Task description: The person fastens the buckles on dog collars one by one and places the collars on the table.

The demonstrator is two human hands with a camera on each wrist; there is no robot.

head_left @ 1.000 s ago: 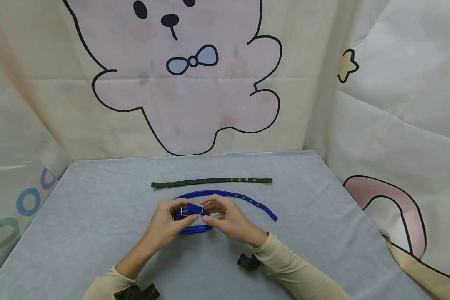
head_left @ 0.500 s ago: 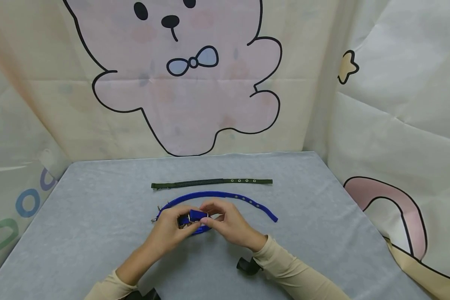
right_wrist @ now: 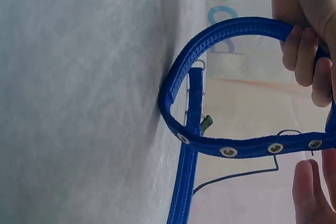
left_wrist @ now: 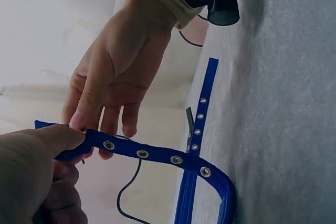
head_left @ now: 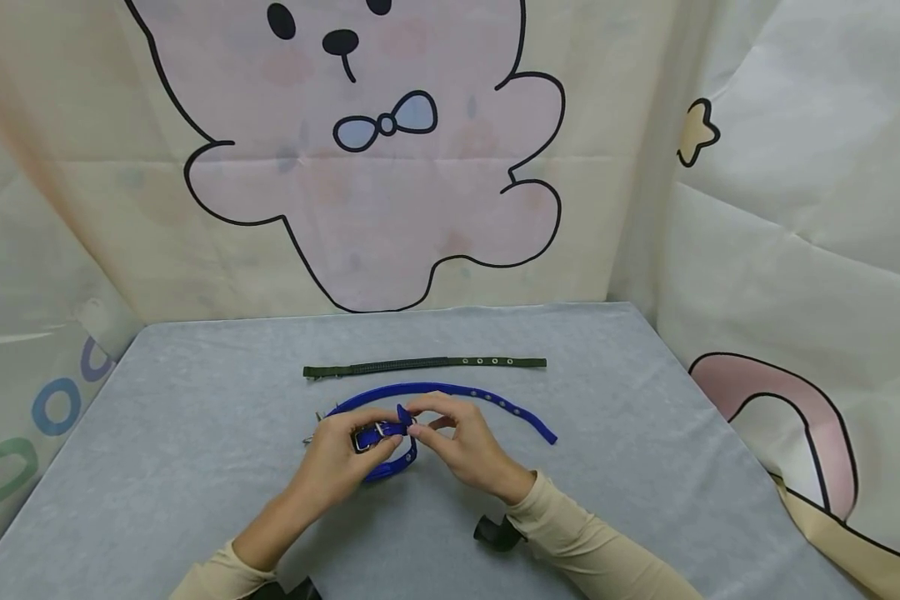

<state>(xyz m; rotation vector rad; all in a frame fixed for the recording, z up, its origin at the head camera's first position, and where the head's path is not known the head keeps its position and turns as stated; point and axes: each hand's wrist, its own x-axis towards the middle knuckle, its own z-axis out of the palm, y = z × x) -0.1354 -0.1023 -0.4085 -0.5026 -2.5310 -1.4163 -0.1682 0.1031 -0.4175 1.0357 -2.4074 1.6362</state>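
Note:
A blue collar [right_wrist: 226, 27] with metal eyelets is held up in a loop between my hands. My left hand [head_left: 333, 454] grips it at the metal buckle [head_left: 378, 429], thumb in front and fingers behind. With thumb and forefinger, my right hand [head_left: 468, 446] pinches the strap just right of the buckle; its other fingers are extended in the left wrist view. The strap's pointed tip [head_left: 403, 414] sticks up between the two hands. The eyeleted part [left_wrist: 157, 156] curves down below the hands. In the right wrist view, the left fingers [right_wrist: 306, 61] curl around the band.
Behind my hands a second blue collar [head_left: 420, 388] lies stretched in an arc on the grey-covered table [head_left: 622, 483]. Farther back lies a straight dark green collar [head_left: 397, 364] with eyelets. Printed cloth walls [head_left: 450, 208] enclose the table's back and sides.
The strap end, flat across the buckle earlier, now points upward by my right fingers. My left hand has shifted slightly right and down, and the loop hangs lower.

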